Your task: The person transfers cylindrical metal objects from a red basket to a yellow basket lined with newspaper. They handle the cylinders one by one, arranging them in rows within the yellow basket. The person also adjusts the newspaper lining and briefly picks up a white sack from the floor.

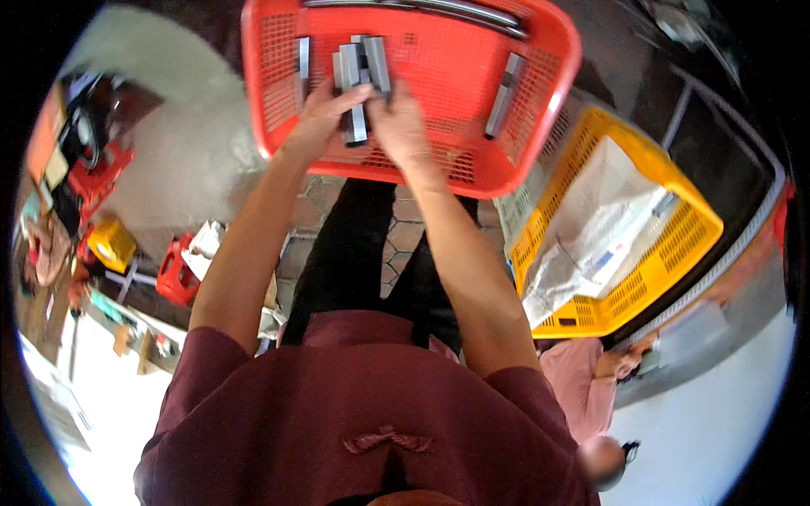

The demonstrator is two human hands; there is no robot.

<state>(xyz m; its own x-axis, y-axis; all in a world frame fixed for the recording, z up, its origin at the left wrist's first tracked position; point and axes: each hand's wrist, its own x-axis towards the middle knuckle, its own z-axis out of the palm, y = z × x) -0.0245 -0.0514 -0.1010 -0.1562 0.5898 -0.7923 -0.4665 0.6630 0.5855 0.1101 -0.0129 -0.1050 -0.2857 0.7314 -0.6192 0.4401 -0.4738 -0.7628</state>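
Fingers of my left hand (pixel 325 110) and right hand (pixel 396 118) clamp a bundle of grey bars (pixel 359 80) over the red basket (pixel 540 110). I judge them rigid, heavy, smooth; grip mid-length.

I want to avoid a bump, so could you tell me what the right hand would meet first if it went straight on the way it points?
The right hand points up the picture into the red basket. Beyond the grey bars it holds, probably the basket's far wall near the long metal strips; depth is unclear.
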